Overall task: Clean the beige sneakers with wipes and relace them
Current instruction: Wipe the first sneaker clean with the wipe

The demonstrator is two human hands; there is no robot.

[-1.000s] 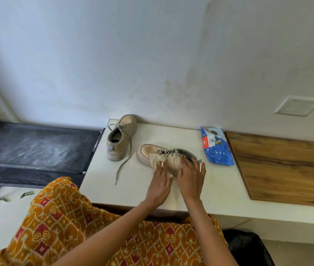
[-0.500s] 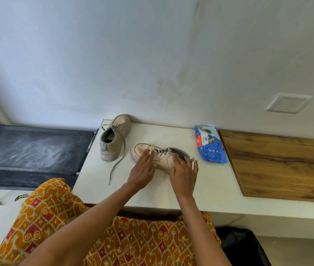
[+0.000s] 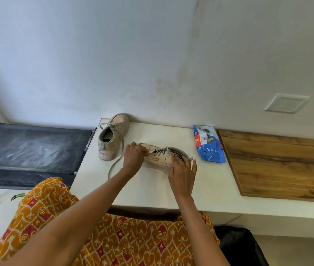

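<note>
Since a second ago the left hand (image 3: 134, 157) has moved from the near side of the lying sneaker (image 3: 162, 157) up to its toe, where its curled fingers now press a pale wipe (image 3: 148, 148) against the upper; most of the wipe is hidden under the hand. The right hand (image 3: 182, 172) stays at the heel end, fingers spread and laid over the collar, steadying the shoe; whether the thumb hooks under it cannot be made out. This sneaker lies on its side near the middle of the white bench (image 3: 152, 192). The second sneaker (image 3: 113, 136) stands upright at the far left corner as before, one lace (image 3: 116, 164) trailing toward the near edge. The blue wipes packet (image 3: 209, 144) lies by the far edge, beside the wooden board (image 3: 279, 162). The toe under the left hand is hidden.
</note>
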